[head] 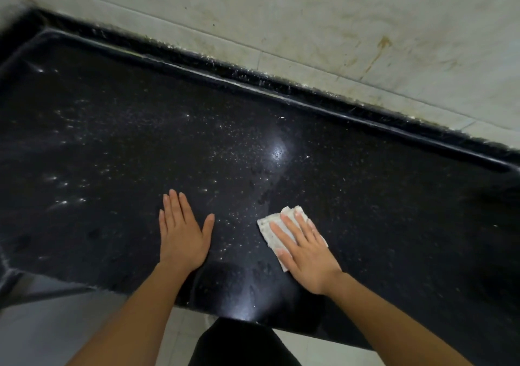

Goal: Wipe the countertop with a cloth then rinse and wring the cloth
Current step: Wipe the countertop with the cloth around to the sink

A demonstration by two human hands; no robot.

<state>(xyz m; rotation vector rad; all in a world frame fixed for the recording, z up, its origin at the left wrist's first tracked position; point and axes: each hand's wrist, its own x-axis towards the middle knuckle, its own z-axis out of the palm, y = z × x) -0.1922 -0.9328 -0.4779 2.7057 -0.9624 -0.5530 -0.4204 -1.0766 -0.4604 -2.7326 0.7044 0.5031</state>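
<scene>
Two bare hands are laid flat on the black speckled bench point(112, 129), near its front edge. On the left, the left hand point(183, 236) is pressed palm-down on the bare stone, its fingers point(174, 205) held straight and close together with the thumb angled out to the side. Further right, well apart from it, a small white folded cloth point(270, 227) is pinned against the bench under the right hand point(306, 256), whose fingers point(292, 225) are slightly spread across the cloth, and a stained tiled wall point(365, 28) is seen behind the bench.
</scene>
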